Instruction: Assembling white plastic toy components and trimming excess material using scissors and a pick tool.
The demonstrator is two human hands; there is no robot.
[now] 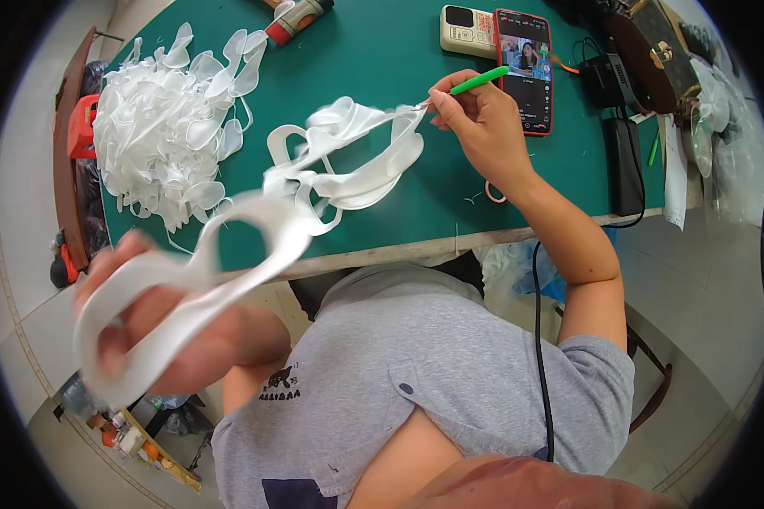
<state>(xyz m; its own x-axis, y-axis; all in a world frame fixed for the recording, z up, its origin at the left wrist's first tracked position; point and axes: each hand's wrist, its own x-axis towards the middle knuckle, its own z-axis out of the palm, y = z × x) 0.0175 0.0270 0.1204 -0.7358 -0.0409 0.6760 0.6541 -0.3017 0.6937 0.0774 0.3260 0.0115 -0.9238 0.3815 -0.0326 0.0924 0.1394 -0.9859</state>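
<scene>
Beyond the left hand (204, 348), a white heap (161, 136) blocks passage; beyond the right hand (484, 127), a phone (526, 85). Green tabletop (348, 59) between them leaves room.

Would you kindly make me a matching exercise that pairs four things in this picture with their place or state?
Column one
1. Left hand
2. Right hand
3. Phone
4. Pile of white pieces

Column two
A. Heaped on the left part of the green table
B. Holding a slim green tool
C. Red-edged, with its screen lit
D. Holding a looped white piece, blurred in the picture

Right pairs: 1-D, 2-B, 3-C, 4-A
</scene>
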